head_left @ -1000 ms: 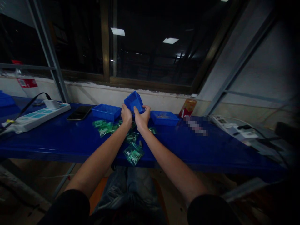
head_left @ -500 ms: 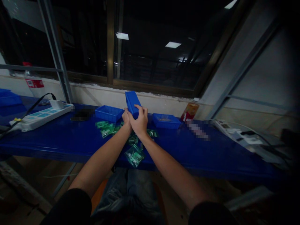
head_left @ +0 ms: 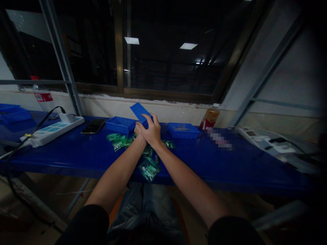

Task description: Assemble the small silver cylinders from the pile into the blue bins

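Note:
A small blue plastic bin [head_left: 139, 111] is held tipped above the table, its underside or side facing me. My right hand [head_left: 153, 132] grips its near end, with thumb and fingers closed round it. Close below and to the left, my left hand [head_left: 139, 131] is curled against my right hand at the bin's lower end; whatever its fingers hold is hidden. Under my wrists lie several green-tinted clear plastic bags [head_left: 149, 169] with small parts inside, partly covered by my forearms. More green bags [head_left: 117, 140] lie left of my hands.
Blue bins stand left [head_left: 120, 125] and right [head_left: 184, 130] of my hands on the blue table [head_left: 204, 160]. A phone [head_left: 93, 126], a white power strip [head_left: 55, 132] and a bottle [head_left: 43, 97] are leftward. A drink bottle [head_left: 209, 119] and another power strip [head_left: 276, 148] are rightward.
The held blue bin has tilted over toward the left and sits slightly lower. My hands stay together in nearly the same place. The camera view has shifted a little.

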`<act>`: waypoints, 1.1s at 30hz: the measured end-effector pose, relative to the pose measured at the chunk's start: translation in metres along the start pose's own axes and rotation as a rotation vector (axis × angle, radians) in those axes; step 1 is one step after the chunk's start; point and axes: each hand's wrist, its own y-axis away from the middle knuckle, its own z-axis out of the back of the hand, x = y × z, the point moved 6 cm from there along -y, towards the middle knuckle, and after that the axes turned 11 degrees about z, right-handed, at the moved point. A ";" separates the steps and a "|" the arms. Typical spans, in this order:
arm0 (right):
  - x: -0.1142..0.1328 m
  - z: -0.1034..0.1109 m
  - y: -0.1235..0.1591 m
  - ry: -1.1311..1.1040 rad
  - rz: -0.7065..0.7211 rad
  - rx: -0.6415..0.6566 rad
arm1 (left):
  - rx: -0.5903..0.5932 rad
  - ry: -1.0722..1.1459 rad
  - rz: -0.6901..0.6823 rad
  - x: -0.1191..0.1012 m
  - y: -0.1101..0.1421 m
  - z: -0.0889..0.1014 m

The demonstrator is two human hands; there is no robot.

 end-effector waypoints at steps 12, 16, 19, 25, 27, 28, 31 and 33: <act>-0.023 0.017 -0.001 -0.046 -0.076 -0.304 | 0.002 0.930 0.409 0.006 0.016 -0.016; -0.032 0.020 -0.005 -0.016 -0.020 -0.303 | 0.054 1.018 0.469 0.007 0.023 -0.025; -0.037 0.020 -0.008 0.008 0.053 -0.256 | 0.097 1.046 0.514 0.010 0.028 -0.035; -0.044 0.018 -0.011 0.054 0.126 -0.257 | 0.155 1.047 0.532 0.017 0.035 -0.050; -0.047 0.020 -0.012 0.057 0.123 -0.292 | 0.179 1.042 0.536 0.017 0.039 -0.054; -0.048 0.022 -0.012 0.055 0.119 -0.308 | 0.202 1.036 0.537 0.017 0.042 -0.056; -0.052 0.025 -0.014 0.054 0.100 -0.331 | 0.283 0.987 0.526 0.014 0.051 -0.063; -0.052 0.025 -0.015 0.073 0.102 -0.322 | 0.315 0.953 0.510 0.012 0.055 -0.066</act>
